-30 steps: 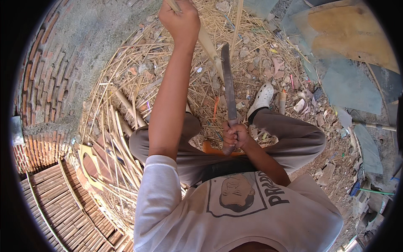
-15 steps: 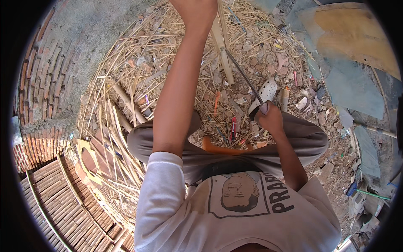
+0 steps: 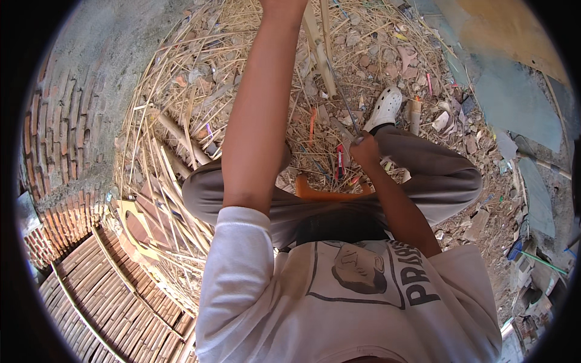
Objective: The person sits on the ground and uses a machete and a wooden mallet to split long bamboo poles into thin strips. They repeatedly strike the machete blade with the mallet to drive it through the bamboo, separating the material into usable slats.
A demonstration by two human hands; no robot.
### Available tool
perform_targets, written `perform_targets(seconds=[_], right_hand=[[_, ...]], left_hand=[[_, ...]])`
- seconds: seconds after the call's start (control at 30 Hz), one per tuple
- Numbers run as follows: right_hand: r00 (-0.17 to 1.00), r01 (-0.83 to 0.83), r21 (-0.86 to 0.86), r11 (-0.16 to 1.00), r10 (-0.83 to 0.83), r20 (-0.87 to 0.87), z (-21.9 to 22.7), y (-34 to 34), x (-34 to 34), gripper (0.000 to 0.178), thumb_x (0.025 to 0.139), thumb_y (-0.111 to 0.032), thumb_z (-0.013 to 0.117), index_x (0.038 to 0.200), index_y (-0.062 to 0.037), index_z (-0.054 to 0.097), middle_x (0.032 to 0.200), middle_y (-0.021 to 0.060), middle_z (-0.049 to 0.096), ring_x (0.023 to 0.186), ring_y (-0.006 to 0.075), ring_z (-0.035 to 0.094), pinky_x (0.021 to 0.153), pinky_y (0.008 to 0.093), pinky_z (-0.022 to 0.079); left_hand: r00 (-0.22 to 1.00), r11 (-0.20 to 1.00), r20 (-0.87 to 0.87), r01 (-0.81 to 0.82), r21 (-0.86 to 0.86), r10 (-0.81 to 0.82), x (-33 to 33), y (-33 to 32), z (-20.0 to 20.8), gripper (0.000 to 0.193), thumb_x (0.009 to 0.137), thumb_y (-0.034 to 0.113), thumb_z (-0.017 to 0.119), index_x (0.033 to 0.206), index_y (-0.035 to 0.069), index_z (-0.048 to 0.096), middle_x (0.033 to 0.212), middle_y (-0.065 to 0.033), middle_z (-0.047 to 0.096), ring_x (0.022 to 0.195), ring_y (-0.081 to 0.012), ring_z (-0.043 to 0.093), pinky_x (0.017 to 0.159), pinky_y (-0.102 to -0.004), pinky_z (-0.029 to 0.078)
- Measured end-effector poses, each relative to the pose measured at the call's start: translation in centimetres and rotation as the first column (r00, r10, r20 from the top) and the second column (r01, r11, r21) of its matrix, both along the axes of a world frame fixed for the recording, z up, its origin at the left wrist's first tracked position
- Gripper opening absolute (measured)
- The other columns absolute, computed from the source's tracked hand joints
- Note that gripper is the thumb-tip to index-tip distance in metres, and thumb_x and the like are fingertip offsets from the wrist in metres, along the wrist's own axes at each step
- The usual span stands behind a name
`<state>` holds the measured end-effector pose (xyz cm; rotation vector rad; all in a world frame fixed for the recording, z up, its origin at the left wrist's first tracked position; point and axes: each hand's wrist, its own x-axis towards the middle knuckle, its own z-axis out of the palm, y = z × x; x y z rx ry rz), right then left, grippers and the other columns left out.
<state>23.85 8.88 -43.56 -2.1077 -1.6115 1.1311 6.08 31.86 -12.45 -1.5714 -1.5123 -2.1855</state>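
While clamping one dark, long-bladed knife (image 3: 344, 97) right of centre in the right hand (image 3: 365, 149), holding the left hand (image 3: 283, 6) far out, well apart, fingers hidden past the top edge: cannot tell its grip. Pointing the knife, seen thinly edge-on, toward two pale split-bamboo strips (image 3: 325, 74), far centre; too fine to judge contact. Wearing bold dark lettering (image 3: 416, 278) and one framed portrait (image 3: 360, 269) on a near white T-shirt (image 3: 351, 320); showing one white perforated clog (image 3: 385, 107), right.

We see a pale bamboo strip (image 3: 322, 65) running far leftward. Our knife (image 3: 347, 103) slants on its right, edge-on
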Motion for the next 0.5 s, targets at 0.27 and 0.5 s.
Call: perform_targets(seconds=[0.27,0.5], right_hand=[[0.745,-0.029,-0.534,0.845,-0.338,-0.575,-0.1,0.0,0.6,0.014,0.084,-0.013,0.066,0.093,-0.0030,0.063,0.055,0.0061,0.053,0.040,0.0162,0.049,0.043,0.0362,0.042],[0.101,-0.365,-0.657,0.660,-0.673,-0.733,1.5,-1.2,-1.6,0.007,0.087,-0.006,0.064,0.084,-0.0089,0.058,0.050,-0.0015,0.040,0.039,0.0141,0.043,0.042,0.0361,0.038]], left_hand=[[1.000,0.998,0.010,-0.013,-0.053,0.014,-1.5,1.4,-1.0,0.035,0.098,0.024,0.053,0.085,-0.006,0.065,0.063,-0.0114,0.058,0.062,-0.0227,0.055,0.060,-0.0404,0.043],[0.994,0.989,0.058,0.103,-0.105,-0.098,-3.6,2.6,-1.5,0.041,0.099,0.032,0.051,0.085,-0.004,0.066,0.067,-0.0072,0.058,0.065,-0.0189,0.054,0.060,-0.0380,0.043]])
